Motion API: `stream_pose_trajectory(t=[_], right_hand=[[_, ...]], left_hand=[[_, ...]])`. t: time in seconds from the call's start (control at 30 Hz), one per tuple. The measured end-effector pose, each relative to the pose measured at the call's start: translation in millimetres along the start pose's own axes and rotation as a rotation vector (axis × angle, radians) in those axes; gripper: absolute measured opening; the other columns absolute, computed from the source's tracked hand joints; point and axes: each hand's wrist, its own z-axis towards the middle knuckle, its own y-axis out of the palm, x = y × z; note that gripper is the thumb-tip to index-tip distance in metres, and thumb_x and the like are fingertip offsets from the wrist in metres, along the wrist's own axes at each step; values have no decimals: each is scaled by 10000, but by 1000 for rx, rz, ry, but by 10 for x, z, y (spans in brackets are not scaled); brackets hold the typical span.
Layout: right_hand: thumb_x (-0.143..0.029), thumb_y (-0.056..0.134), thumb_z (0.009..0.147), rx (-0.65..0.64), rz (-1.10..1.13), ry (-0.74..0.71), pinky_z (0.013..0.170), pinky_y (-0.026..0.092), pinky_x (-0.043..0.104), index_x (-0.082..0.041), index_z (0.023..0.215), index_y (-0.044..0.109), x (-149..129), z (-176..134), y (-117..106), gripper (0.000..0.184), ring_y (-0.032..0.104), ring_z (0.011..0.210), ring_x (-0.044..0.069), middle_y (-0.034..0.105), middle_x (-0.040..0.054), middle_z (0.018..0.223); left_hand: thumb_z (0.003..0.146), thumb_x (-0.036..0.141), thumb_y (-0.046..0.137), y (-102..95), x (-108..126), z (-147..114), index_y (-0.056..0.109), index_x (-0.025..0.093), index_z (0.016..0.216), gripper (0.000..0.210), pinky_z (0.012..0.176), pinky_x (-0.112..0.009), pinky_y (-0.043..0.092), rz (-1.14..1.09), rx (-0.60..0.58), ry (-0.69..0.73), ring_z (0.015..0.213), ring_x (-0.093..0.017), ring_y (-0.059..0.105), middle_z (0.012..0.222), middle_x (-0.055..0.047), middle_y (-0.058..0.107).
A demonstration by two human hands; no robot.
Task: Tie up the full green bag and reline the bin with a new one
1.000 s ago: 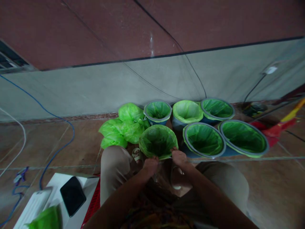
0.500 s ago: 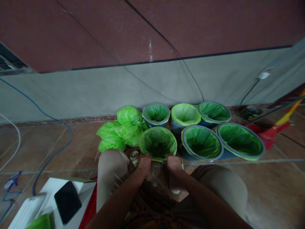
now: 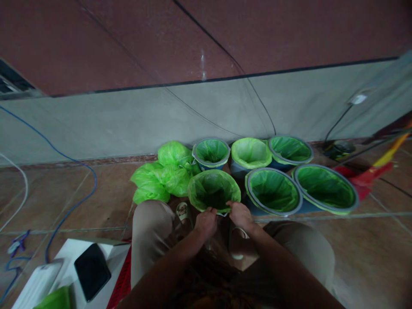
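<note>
Between my feet stands a bin lined with a green bin liner (image 3: 202,184), its edge folded out over the rim. My left hand (image 3: 207,221) grips the liner's near edge, fingertips over the rim. Just to its right, my right hand (image 3: 240,214) is closed on the same edge, with fingers reaching slightly inside. Right of it stands another lined bin (image 3: 250,191) with a grey ring round its top. Behind are a ringed bin (image 3: 211,141) and a bin with its liner folded over the rim (image 3: 251,152). The inside bottom of my bin is dark.
Knotted, puffed green bags (image 3: 174,178) lie at the left against the wall. More lined bins (image 3: 325,189) stand at the right, near a red and yellow object (image 3: 370,180). At lower left a phone (image 3: 92,272) lies on a white box (image 3: 112,253); a blue cable (image 3: 72,210) crosses the floor.
My left hand has slid right along the near rim, and my right hand has moved slightly right and up. The hands are now closer together.
</note>
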Motion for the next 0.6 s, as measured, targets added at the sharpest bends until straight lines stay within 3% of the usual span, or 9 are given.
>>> stream_pose_trajectory(t=[0.17, 0.27, 0.33, 0.4, 0.5, 0.6], right_hand=[[-51, 450, 780, 3, 100, 9, 1011, 411, 268, -178, 1170, 666, -26, 7, -30, 464, 605, 1130, 183, 694, 67, 1157], [-92, 452, 806, 173, 216, 143, 957, 442, 257, -198, 1176, 651, -38, 72, -128, 434, 633, 1078, 183, 688, 55, 1175], [-152, 447, 844, 303, 260, 263, 910, 465, 274, -175, 1205, 620, -7, 130, -183, 401, 644, 1052, 203, 673, 87, 1196], [-248, 444, 885, 351, 299, 377, 860, 483, 301, -139, 1221, 594, 62, 187, -186, 384, 656, 1027, 231, 678, 132, 1163], [-371, 436, 910, 261, 342, 516, 811, 490, 320, -111, 1175, 616, 188, 254, -88, 413, 666, 1008, 265, 706, 165, 1067], [-345, 430, 911, 167, 362, 549, 799, 482, 292, -127, 1076, 677, 266, 299, 30, 368, 664, 1024, 255, 716, 151, 1064]], left_hand=[[903, 200, 406, 16, -54, -55, 610, 192, 1070, 264, 846, -297, 514, -11, -102, -6, 978, -192, 648, 1113, -68, 635], [906, 214, 418, 19, -66, -130, 600, 222, 1086, 257, 832, -257, 499, -50, -40, -23, 958, -154, 644, 1204, -42, 595], [916, 229, 409, 5, -49, -158, 609, 221, 1052, 242, 819, -243, 490, -79, 23, -54, 925, -135, 644, 1238, -38, 572], [933, 269, 397, -15, -27, -158, 621, 208, 1009, 245, 809, -244, 482, -107, 86, -132, 913, -138, 644, 1200, -54, 589], [941, 359, 406, -22, -49, -113, 637, 172, 975, 299, 797, -269, 475, -170, 141, -341, 925, -181, 648, 1037, -90, 657], [925, 361, 450, 43, -174, -37, 650, 145, 914, 294, 774, -282, 474, -360, 156, -505, 906, -207, 661, 902, -102, 694]])
